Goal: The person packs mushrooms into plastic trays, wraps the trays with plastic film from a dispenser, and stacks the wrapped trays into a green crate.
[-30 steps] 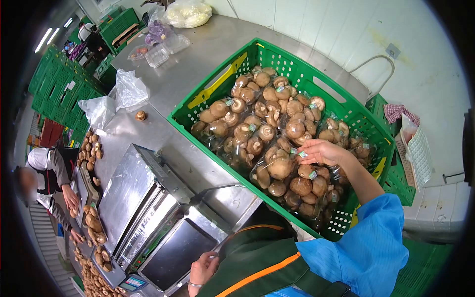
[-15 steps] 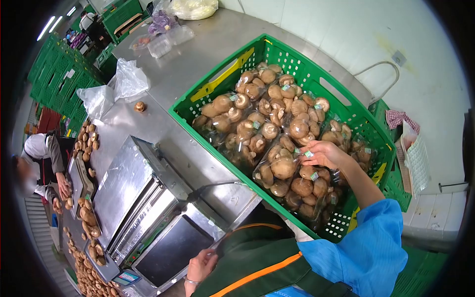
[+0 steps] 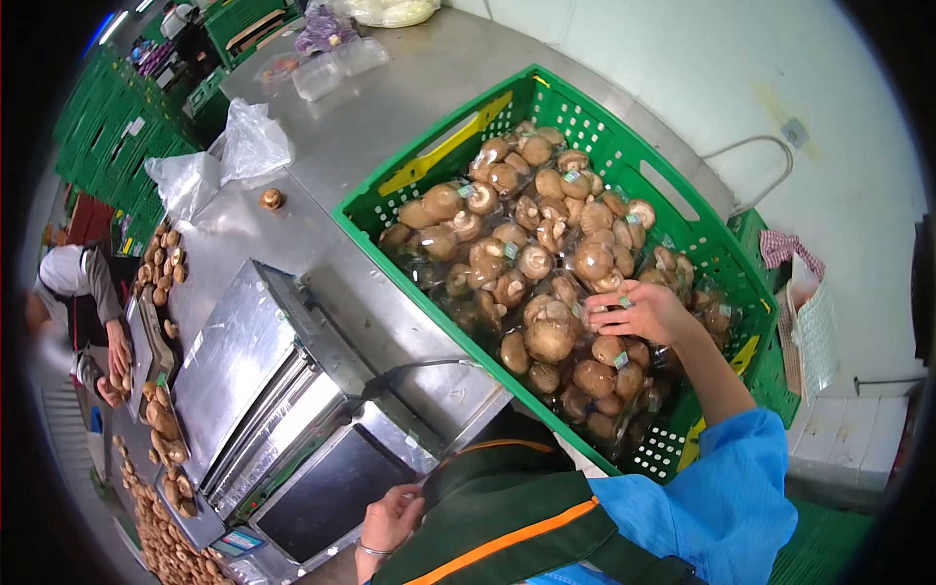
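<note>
My right hand (image 3: pixel 645 312) reaches into a green crate (image 3: pixel 429 327), its fingers stretched out and apart over clear bags of brown mushrooms (image 3: pixel 551 338). The fingertips rest on or just above one bag beside a small green-and-white label; exact contact is hard to see. Several bags fill the crate, caps and pale stems showing through the film. My left hand (image 3: pixel 393 519) is low in front of my dark green apron (image 3: pixel 507 517), beside the metal wrapping machine (image 3: pixel 322 419). Its fingers are loosely curled in, with nothing visible in them.
Loose mushrooms (image 3: pixel 171 526) lie along the table's left side, where a co-worker (image 3: pixel 83 302) handles some. A single mushroom (image 3: pixel 271 199) sits near crumpled clear bags (image 3: pixel 252 141). Clear plastic trays (image 3: pixel 317 83) stand at the back. A cable (image 3: pixel 429 364) runs from the machine toward the crate.
My right hand has let go of the bag it was pinching near the label, and its fingers have spread. The left hand has shifted slightly. The co-worker leans further over the mushrooms.
</note>
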The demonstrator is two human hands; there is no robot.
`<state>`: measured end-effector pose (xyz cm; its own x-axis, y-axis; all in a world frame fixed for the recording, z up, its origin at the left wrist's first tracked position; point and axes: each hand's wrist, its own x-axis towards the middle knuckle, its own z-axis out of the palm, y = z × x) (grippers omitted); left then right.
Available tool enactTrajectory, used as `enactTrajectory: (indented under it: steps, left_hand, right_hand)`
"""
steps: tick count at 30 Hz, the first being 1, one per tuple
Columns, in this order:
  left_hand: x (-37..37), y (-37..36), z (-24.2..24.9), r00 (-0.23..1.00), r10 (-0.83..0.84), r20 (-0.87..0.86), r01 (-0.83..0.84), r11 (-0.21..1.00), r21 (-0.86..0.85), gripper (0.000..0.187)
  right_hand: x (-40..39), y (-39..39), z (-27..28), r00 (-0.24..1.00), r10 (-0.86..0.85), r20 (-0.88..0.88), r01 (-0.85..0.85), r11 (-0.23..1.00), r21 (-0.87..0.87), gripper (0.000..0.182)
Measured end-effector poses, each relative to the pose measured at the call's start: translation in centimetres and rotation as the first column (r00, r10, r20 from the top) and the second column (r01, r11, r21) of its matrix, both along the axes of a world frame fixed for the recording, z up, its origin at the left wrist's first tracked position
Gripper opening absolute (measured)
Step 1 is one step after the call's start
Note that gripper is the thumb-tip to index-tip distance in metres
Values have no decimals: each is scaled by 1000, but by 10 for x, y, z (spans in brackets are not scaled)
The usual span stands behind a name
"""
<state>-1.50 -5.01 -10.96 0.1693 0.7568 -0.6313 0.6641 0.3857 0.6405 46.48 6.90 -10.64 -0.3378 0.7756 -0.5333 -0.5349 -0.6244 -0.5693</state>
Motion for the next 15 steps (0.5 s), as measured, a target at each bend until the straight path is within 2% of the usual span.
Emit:
enactTrajectory:
  steps: [2, 3, 4, 5, 6, 7, 8, 9, 10, 11, 12, 13, 15]
  left_hand:
    - [-3, 3, 5, 969, 227, 100, -224, 974, -43, 19]
    - [-5, 9, 13, 942, 297, 155, -298, 955, -18, 18]
    - [-8, 15, 19, 969, 235, 79, -245, 956, 160, 18]
    - [-2, 27, 41, 934, 315, 168, -342, 924, 172, 18]
    - [-4, 36, 46, 946, 285, 154, -321, 890, 324, 18]
    - [-8, 45, 49, 964, 231, 129, -264, 844, 467, 21]
    - [-9, 59, 58, 989, 148, 18, -119, 711, 693, 23]
    - [-12, 70, 55, 992, 121, 27, -99, 645, 758, 26]
    - [-15, 79, 68, 995, 95, 24, -79, 633, 770, 29]
    - [-17, 87, 71, 997, 72, 14, -52, 567, 822, 30]
    - [-21, 91, 78, 999, 49, -5, -19, 473, 881, 32]
    - [-26, 93, 80, 999, 32, -30, 14, 410, 912, 36]
    - [-49, 86, 91, 998, 60, -14, -8, 352, 936, 40]
  right_hand:
    - [-9, 3, 16, 952, -41, 302, 51, 998, -26, 27]
    - [-14, 3, 25, 922, -55, 384, 45, 998, 33, 27]
    - [-8, 1, 20, 863, -111, 493, 10, 979, 203, 23]
    - [-17, 5, 34, 504, -186, 843, -313, 871, 380, 19]
    - [-36, 12, 53, 733, -302, 610, 68, 924, 376, 19]
    - [-51, 17, 80, 677, -260, 689, -32, 925, 380, 16]
    - [-65, 25, 88, 658, -293, 693, -136, 860, 492, 12]
    - [-97, 26, 114, 634, -307, 710, -221, 808, 547, 8]
    - [-122, 27, 123, 706, -272, 653, -222, 791, 570, 5]
    - [-157, 22, 142, 770, -138, 623, -250, 832, 495, 6]
    - [-195, 19, 156, 750, 28, 660, -440, 767, 467, 6]
    - [-230, 16, 171, 685, 180, 706, -609, 673, 419, 7]
    - [-314, 9, 179, 606, 358, 711, -783, 425, 453, 9]
